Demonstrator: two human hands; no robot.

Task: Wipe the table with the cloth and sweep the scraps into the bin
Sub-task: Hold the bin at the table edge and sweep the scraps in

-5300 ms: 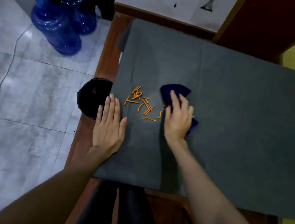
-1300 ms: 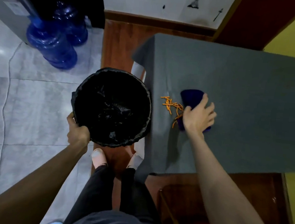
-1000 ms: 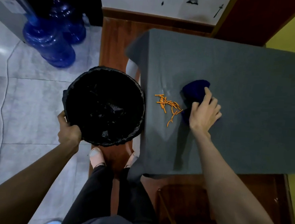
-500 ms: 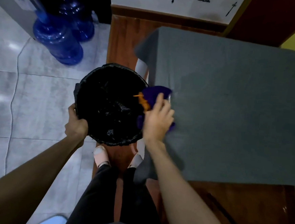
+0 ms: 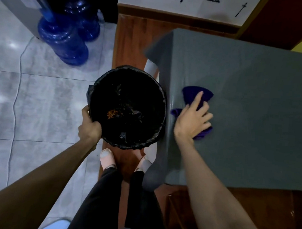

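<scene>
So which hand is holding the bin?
The left hand grips the black bin by its rim; the right hand presses the purple cloth on the table instead.

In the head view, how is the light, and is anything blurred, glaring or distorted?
Head view: dim light; the bin is almost black inside, its scraps faint; glare patches on the floor tiles; wide-angle stretch toward the corners; right hand and cloth look slightly soft.

The scraps are lying inside the bin. The table is standing just right of the bin, the cloth lying on its bin-side edge. The bottles are standing behind the bin, leftward.
</scene>
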